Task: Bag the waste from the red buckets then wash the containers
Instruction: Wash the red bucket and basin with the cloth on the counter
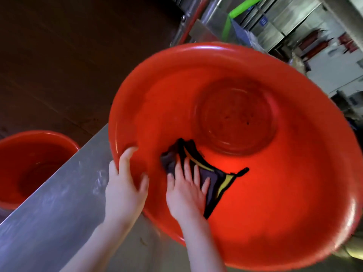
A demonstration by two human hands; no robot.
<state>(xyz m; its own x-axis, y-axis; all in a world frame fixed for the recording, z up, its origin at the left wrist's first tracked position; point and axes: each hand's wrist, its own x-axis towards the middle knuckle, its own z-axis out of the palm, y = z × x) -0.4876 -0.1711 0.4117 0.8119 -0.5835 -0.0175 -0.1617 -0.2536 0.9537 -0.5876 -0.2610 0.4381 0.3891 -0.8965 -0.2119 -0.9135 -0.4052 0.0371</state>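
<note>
Your left hand (125, 185) grips the near rim of the big red basin (275, 193). Your right hand (186, 193), fingers spread, presses a dark cloth (214, 179) inside it. A second red bucket (29, 163) sits left, past the steel worktop (59, 203).

Just right of the grip of the left hand (125, 191) on the rim, the right hand (186, 195) covered part of the cloth (214, 179). Far right of the grip, the red basin (255, 203) was clipped by the frame edge. Left of it, the worktop (59, 203) hid the near side of the second bucket (29, 154).
</note>
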